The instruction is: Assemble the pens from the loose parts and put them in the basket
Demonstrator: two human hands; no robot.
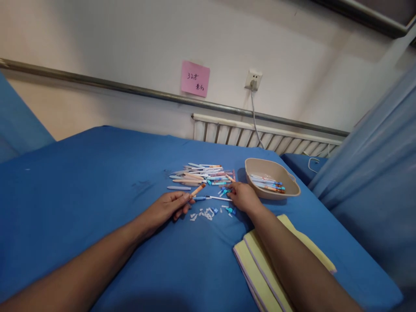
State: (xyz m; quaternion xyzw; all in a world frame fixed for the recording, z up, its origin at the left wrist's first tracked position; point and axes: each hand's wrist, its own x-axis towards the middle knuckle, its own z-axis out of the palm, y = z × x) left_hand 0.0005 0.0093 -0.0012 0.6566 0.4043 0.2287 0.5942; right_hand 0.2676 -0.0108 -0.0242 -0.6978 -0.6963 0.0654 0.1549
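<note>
My left hand (pixel 173 203) is closed around an orange pen part (pixel 197 190), its darker end pointing up and right. My right hand (pixel 242 195) has its fingers drawn together at the right edge of the pen pile, with a peach-coloured pen piece (pixel 230 178) sticking out above them. Between the hands lies a blue pen front with a white refill (pixel 216 198); whether either hand touches it is unclear. Beyond them is a pile of pen parts (pixel 203 174), blue, peach and white. Small white pieces (pixel 206 214) and teal and blue clips (pixel 230 210) lie nearer me.
A beige basin (pixel 289 190) holding several pens stands to the right. A folded yellow towel (pixel 260 264) lies under my right forearm. The blue-covered table (pixel 97 182) meets a wall with a radiator (pixel 224 132), a plugged socket (pixel 253 80) and a pink note (pixel 195 79). Blue curtains hang at both sides.
</note>
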